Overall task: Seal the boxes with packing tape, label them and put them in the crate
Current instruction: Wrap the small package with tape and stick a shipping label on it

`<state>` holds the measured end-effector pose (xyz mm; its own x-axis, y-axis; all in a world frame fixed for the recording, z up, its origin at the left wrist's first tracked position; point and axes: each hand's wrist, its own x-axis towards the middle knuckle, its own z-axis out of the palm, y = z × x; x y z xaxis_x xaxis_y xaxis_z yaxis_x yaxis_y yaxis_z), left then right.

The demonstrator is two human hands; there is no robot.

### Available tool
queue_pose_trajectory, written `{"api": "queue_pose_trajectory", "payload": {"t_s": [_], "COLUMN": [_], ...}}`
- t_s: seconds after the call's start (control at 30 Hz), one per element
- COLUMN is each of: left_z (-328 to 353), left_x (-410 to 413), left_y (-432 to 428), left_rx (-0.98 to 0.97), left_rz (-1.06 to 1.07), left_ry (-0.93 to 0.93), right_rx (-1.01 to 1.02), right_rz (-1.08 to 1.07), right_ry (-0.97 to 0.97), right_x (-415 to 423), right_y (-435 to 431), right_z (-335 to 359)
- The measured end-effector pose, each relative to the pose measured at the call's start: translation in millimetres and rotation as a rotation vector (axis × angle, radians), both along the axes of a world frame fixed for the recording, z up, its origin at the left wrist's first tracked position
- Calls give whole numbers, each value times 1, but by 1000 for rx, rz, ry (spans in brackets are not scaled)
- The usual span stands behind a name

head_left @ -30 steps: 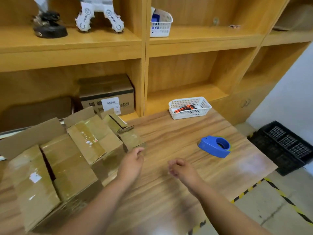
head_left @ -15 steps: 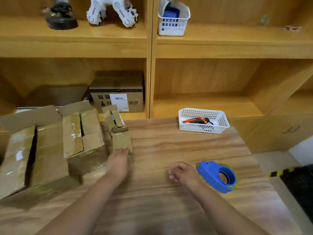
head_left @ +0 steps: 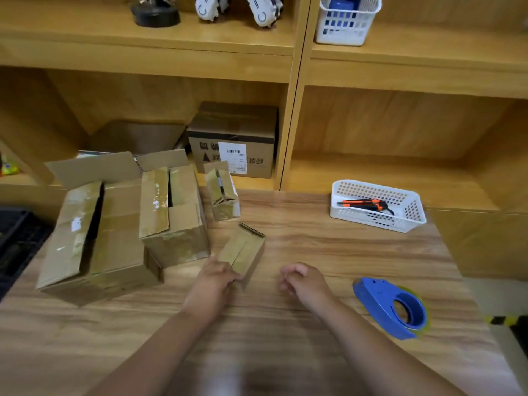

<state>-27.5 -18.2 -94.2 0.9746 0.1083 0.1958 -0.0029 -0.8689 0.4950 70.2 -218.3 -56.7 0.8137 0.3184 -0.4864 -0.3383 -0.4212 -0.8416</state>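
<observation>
One small box (head_left: pixel 243 252) pinched by its near corner in left hand (head_left: pixel 213 281); likely light, stiff, crushable; better held across both sides; right hand (head_left: pixel 304 281) loosely curled, empty.

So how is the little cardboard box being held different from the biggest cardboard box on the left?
The little brown cardboard box is far smaller than the biggest brown cardboard box. The left hand grips the little box; no hand touches the biggest box. The biggest box shows a raised rear flap and a dark gap between its top flaps; the little box's top looks closed. Both are brown cardboard.
</observation>
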Motion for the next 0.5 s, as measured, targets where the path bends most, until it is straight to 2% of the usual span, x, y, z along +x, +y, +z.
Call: {"api": "queue_pose_trajectory", "payload": {"t_s": [0.2, 0.3, 0.5], "left_z": [7, 12, 15], "left_x": [-20, -26, -28], "left_y": [-5, -3, 8], "left_rx": [-74, -70, 72], "left_rz": [-186, -270, -318], "left_ry": [-39, -28, -12], "right_rx": [-97, -128, -240], "right_rz": [-176, -225, 110], "right_ry": [-264, -312, -284], "right_x": [-2, -4, -17], "right_y": [7, 12, 26], "right_z": [11, 17, 10]}}
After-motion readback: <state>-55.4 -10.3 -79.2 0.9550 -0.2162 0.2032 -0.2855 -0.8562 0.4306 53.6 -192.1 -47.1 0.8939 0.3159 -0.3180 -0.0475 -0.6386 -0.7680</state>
